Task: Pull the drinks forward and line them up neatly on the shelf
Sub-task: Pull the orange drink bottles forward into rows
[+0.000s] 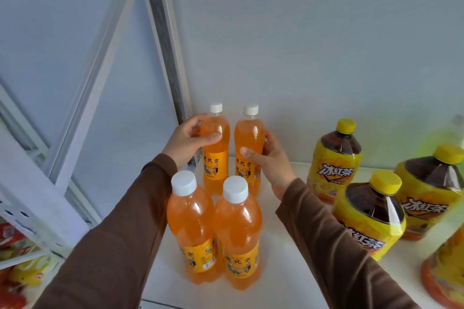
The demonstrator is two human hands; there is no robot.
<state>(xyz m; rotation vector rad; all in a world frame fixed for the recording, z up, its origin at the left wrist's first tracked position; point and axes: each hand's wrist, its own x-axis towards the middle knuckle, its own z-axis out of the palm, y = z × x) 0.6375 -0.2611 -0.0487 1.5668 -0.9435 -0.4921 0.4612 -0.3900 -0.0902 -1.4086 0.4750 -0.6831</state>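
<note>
Several orange soda bottles with white caps stand on a white shelf (281, 253). Two stand at the front: the front left bottle (193, 228) and the front right bottle (238, 236). Behind them, near the back wall, stand the back left bottle (217, 155) and the back right bottle (249, 148). My left hand (188, 143) wraps around the upper body of the back left bottle. My right hand (271, 163) grips the back right bottle from its right side. Both arms reach in on either side of the front pair.
Large yellow-capped iced tea bottles stand to the right: one at the back (335, 160), one nearer (371, 216), another at the far right (431, 190). A blurred bottle (447, 271) fills the right edge. A white upright post (170, 40) borders the shelf on the left. Red and yellow packets (17, 263) lie lower left.
</note>
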